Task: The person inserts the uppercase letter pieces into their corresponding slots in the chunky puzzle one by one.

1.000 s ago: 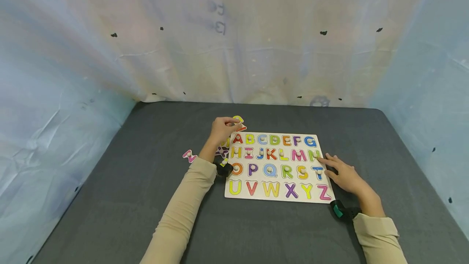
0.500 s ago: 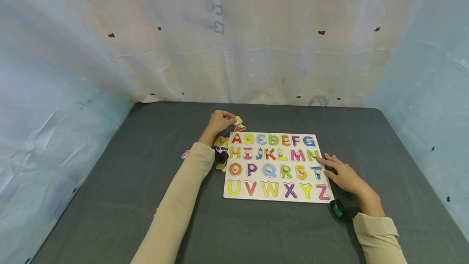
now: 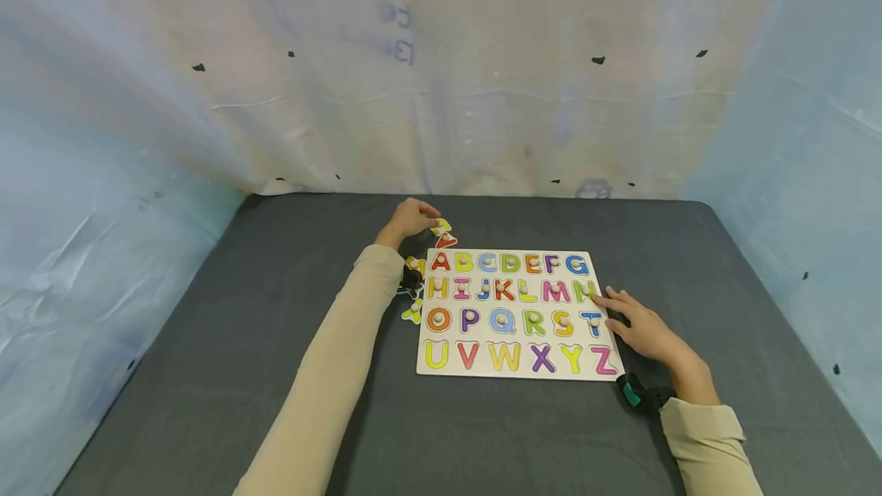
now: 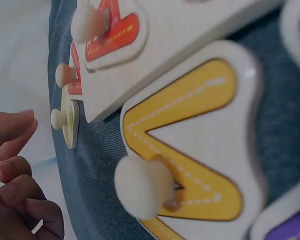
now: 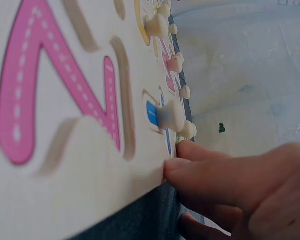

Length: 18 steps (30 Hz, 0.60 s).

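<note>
In the head view my left hand point(image 3: 408, 219) hovers just left of a yellow U piece point(image 3: 441, 226) behind the board's far left corner. The left wrist view shows its fingers point(image 4: 12, 169) loosely bent, apart from that piece's knob point(image 4: 58, 119). A red V piece point(image 3: 446, 240) lies between the U and the wooden alphabet board point(image 3: 524, 331). My right hand point(image 3: 644, 327) rests at the board's right edge, fingers extended. Its thumb point(image 5: 177, 167) touches the edge near the blue T point(image 5: 152, 113). Rows A to T have knobbed pieces; the front row, U to Z, shows bare recesses.
Left of the board lie a yellow W piece point(image 4: 190, 90), partly hidden in the head view, and a yellow-green Y piece point(image 3: 412, 313). Between them a purple-edged piece point(image 4: 295, 220) is mostly covered. A dark cloth point(image 3: 524, 435) covers the table; plastic sheeting point(image 3: 482, 98) hangs behind.
My left hand has moved away from me and slightly left, from over the red V to beside the yellow U. The left sleeve now hides the pink Z piece. My right hand stays put.
</note>
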Tool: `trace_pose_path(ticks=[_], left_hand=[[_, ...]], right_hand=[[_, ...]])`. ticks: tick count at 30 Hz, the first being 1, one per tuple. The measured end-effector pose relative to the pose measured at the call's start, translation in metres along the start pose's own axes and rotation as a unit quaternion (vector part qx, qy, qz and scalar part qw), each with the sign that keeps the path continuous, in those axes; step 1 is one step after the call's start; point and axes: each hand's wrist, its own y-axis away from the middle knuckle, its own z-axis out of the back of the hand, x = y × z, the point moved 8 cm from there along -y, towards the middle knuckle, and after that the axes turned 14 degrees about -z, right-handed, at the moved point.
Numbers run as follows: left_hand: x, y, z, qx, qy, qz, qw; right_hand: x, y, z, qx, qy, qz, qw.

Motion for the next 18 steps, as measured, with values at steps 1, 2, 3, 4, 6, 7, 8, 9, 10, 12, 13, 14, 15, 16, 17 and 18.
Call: trace_pose_path(ticks=[1,2,3,4,6,7,8,9,10,12,13,14,15,16,17,18], left_hand=[[0.001,-0.001,0.0,0.007,0.0,0.002,1.0],[0.002,-0.001,0.0,0.012,0.001,0.006,0.9999],[0.004,-0.001,-0.001,0.017,0.0,0.011,0.9998],[0.006,-0.001,-0.001,0.021,-0.003,0.016,0.9996],[0.009,0.0,-0.002,0.029,-0.007,0.024,0.9993],[0.01,0.001,-0.003,0.033,-0.008,0.027,0.9991],[0.011,0.001,-0.004,0.035,-0.012,0.028,0.9989],[0.012,0.001,-0.005,0.037,-0.015,0.029,0.9988],[0.012,0.001,-0.005,0.038,-0.015,0.029,0.9987],[0.012,0.001,-0.007,0.037,-0.016,0.025,0.9989],[0.012,0.001,-0.007,0.036,-0.02,0.023,0.9989],[0.011,0.001,-0.007,0.034,-0.025,0.021,0.9989],[0.01,0.001,-0.007,0.033,-0.033,0.019,0.9987],[0.009,0.002,-0.007,0.032,-0.042,0.016,0.9985],[0.008,0.002,-0.006,0.031,-0.052,0.015,0.9981],[0.007,0.003,-0.005,0.031,-0.062,0.014,0.9975]], right_hand=[[0.001,0.0,0.0,0.0,-0.001,0.002,1.0],[0.001,0.0,0.0,0.0,-0.001,0.002,1.0],[0.002,0.001,0.0,0.001,-0.002,0.003,1.0],[0.003,0.001,0.0,0.002,-0.003,0.003,1.0],[0.003,0.001,-0.001,0.005,-0.004,0.003,1.0],[0.003,0.001,-0.001,0.006,-0.005,0.002,1.0],[0.003,0.001,-0.002,0.007,-0.006,0.001,1.0],[0.003,0.001,-0.002,0.007,-0.005,0.0,1.0],[0.003,0.001,-0.002,0.008,-0.006,0.0,1.0],[0.003,0.002,-0.002,0.007,-0.005,0.0,1.0],[0.003,0.002,-0.002,0.006,-0.004,0.0,1.0],[0.003,0.002,-0.002,0.006,-0.004,0.0,1.0],[0.003,0.002,-0.002,0.005,-0.004,0.001,1.0],[0.003,0.002,-0.002,0.004,-0.004,0.001,1.0],[0.003,0.001,-0.002,0.004,-0.004,0.001,1.0],[0.004,0.001,-0.002,0.004,-0.005,0.001,1.0]])
